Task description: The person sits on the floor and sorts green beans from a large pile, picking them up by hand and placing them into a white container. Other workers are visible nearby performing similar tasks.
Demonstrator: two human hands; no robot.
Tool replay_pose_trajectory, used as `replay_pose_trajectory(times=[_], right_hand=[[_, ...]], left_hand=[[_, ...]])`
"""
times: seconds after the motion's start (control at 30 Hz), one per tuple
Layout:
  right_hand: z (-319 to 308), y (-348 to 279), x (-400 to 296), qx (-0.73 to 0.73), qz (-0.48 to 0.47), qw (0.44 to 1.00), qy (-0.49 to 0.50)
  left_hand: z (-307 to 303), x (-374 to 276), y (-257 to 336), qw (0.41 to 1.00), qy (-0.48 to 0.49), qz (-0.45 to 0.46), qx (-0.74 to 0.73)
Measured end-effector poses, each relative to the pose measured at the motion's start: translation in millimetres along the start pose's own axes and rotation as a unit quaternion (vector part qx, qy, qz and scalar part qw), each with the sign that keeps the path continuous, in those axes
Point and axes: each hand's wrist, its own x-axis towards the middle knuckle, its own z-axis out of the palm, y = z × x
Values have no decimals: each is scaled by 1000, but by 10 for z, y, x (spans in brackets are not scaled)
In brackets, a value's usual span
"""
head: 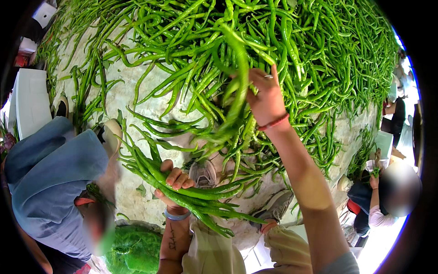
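Observation:
A bundle of long green chili peppers (191, 200) lies across my left hand (175, 185), whose fingers are closed around it low in the middle of the view. My right hand (265, 92), with a ring and a red bracelet, is over the edge of a large pile of long green peppers (318, 61). Motion-blurred peppers (241, 85) are at its thumb side; the hand partly hides them, and whether it grips them is not plain. Several loose peppers (164, 126) lie on the pale ground sheet between the pile and my left hand.
At the left a person in blue clothes (51, 164) bends beside a white box (32, 102). A green mesh bag (133, 248) lies at the bottom. My shoes (203, 174) rest at the pile's near edge. Another person (379, 209) holds greens at the right.

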Motion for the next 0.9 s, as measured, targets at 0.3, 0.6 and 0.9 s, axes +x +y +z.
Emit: replay_pose_trajectory(times=[0.3, 0.6, 0.9], right_hand=[[-1115, -311, -183, 472, 279, 816, 183], [-1862, 429, -1035, 602, 525, 601, -15], [-1781, 1054, -1870, 619, 605, 449, 223]], left_hand=[[20, 3, -6, 999, -21, -29, -25], [6, 82, -97, 997, -28, -60, -36], [88, 200, -174, 992, -16, -117, -34]])
